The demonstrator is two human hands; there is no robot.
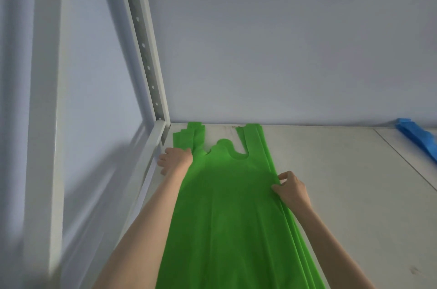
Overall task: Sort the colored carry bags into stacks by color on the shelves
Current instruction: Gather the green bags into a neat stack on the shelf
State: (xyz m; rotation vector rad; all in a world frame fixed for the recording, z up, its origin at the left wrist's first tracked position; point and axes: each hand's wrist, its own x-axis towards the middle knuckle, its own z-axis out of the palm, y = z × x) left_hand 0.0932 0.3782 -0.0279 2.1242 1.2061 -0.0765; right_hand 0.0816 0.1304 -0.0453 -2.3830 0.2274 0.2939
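Note:
A stack of green carry bags (227,206) lies flat on the white shelf (343,194), handles pointing at the back wall. My left hand (173,159) rests on the stack's left edge near the left handle, fingers curled over the edge. At the stack's right edge my right hand (292,190) pinches the green layers between thumb and fingers. A blue stack of bags (418,139) lies at the far right of the shelf, partly cut off by the frame.
A white perforated metal upright (144,42) rises at the shelf's back left corner, with a side rail (151,149) along the left edge. A pale wall closes the back. A seam (402,158) crosses the shelf board on the right.

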